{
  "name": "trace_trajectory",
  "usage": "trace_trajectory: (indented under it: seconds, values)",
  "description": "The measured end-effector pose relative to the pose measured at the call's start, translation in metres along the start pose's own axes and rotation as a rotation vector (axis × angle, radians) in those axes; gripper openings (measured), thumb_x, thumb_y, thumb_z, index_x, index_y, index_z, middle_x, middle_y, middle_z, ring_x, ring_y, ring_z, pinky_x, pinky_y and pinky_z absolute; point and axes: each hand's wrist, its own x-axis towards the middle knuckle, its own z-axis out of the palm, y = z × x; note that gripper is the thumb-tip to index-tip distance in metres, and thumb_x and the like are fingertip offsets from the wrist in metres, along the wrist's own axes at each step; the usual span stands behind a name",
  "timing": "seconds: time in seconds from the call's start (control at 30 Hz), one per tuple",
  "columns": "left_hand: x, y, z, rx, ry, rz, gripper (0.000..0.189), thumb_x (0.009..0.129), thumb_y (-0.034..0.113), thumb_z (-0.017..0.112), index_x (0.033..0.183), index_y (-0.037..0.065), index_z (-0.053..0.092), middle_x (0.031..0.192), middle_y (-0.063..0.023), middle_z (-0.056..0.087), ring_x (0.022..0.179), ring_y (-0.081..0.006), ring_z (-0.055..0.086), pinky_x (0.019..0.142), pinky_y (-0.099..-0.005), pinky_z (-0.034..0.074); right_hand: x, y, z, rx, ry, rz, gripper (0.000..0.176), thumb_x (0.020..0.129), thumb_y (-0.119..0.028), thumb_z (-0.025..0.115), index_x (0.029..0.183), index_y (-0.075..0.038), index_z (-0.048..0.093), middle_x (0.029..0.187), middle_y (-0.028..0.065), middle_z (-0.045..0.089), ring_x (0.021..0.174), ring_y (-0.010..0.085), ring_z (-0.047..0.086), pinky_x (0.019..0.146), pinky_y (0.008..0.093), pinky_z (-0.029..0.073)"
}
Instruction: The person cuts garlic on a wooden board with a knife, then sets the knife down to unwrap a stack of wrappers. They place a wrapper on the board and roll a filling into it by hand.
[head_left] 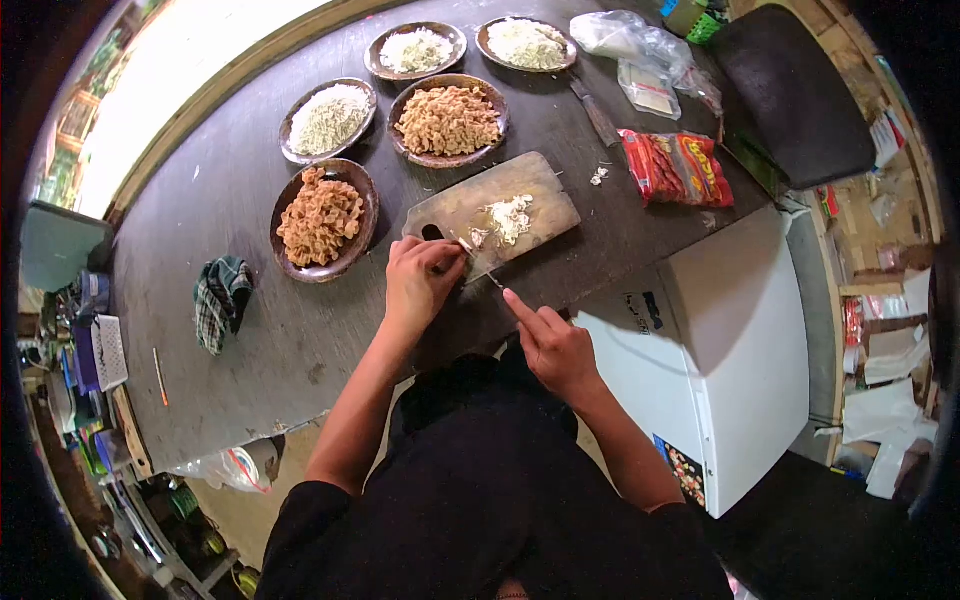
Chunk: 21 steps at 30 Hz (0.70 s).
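A broad, dark grey wooden desk (185, 190) spreads under everything; below its right side stands a white, box-shaped appliance (750, 400). On the desk lies a worn, tan wooden cutting board (540, 180) with an oval handle hole. Beyond it and to its left sit five round, brown-rimmed dishes (371, 206), two bearing brown clumps and three pale pieces. A glossy red-and-yellow plastic packet (678, 168) is at the right. The left hand (426, 283), at the board's near edge, pinches its fingers narrowly; the right hand (557, 350) curls with the index finger extended. Far left is a dark green plaid cloth (222, 300). On the board rests a heap of chopped whitish bits (510, 218). A slim metal knife (496, 281) is in the right fingers, and a small pale piece (464, 244) in the left.
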Motion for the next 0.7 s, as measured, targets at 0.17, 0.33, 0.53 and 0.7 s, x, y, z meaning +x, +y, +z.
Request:
trace_trajectory:
  seconds: [0.17,0.33,0.53,0.7]
  values:
    - [0.001,0.008,0.003,0.054,0.013,-0.09,0.016,0.074,0.009,0.084,0.089,0.011,0.08,0.096,-0.0021,0.079,0.085,-0.0216,0.066,0.083,-0.0328,0.05,0.017,0.007,-0.011,-0.089,-0.107,-0.054,0.065,0.094,-0.014,0.064,0.155,-0.028,0.048,0.079,0.0084,0.054,0.056,0.0312,0.063,0.05,0.0456,0.052]
    - [-0.002,0.018,0.006,0.09,0.051,-0.138,0.016,0.075,0.009,0.084,0.09,0.011,0.08,0.096,-0.001,0.079,0.084,-0.0203,0.066,0.082,-0.0325,0.05,0.033,0.026,-0.012,-0.051,-0.113,-0.126,0.065,0.093,-0.014,0.064,0.155,-0.028,0.048,0.08,0.0087,0.055,0.056,0.0311,0.063,0.051,0.0457,0.053]
    - [0.0,0.032,0.017,0.079,0.082,-0.139,0.016,0.076,0.01,0.085,0.091,0.011,0.081,0.096,0.0012,0.079,0.082,-0.0189,0.065,0.083,-0.0324,0.05,0.032,0.055,-0.019,0.039,-0.081,-0.148,0.06,0.095,-0.015,0.064,0.153,-0.027,0.052,0.075,0.0094,0.054,0.056,0.0309,0.062,0.052,0.0453,0.053]
    - [0.005,0.034,0.022,0.138,0.069,-0.146,0.017,0.076,0.014,0.086,0.092,0.013,0.081,0.098,0.0035,0.079,0.085,-0.019,0.063,0.085,-0.0332,0.048,0.035,0.062,-0.038,0.154,-0.077,-0.093,0.055,0.096,-0.013,0.064,0.149,-0.024,0.056,0.073,0.0103,0.053,0.061,0.0325,0.061,0.057,0.0445,0.05]
